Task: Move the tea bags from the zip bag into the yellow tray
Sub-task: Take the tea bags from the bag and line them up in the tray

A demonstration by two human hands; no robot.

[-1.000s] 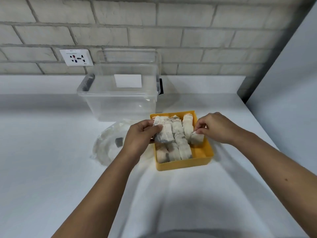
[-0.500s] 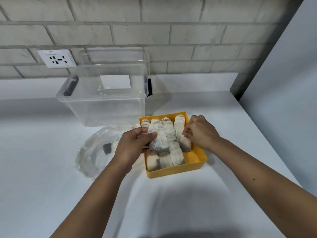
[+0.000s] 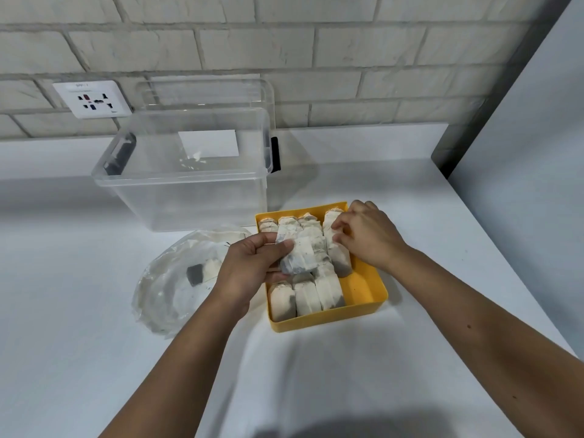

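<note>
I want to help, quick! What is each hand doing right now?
Left hand: holds a bunch of tea bags above the yellow tray.
Right hand: pinches a single tea bag inside that tray.

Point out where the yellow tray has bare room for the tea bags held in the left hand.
Free: the yellow tray's front-right floor strip, between the packed rows and the right wall, in front of the right-column tea bag the right hand pinches. Crowded: left and middle columns, under the left hand's tea bags. Table in front: also bare.
</note>
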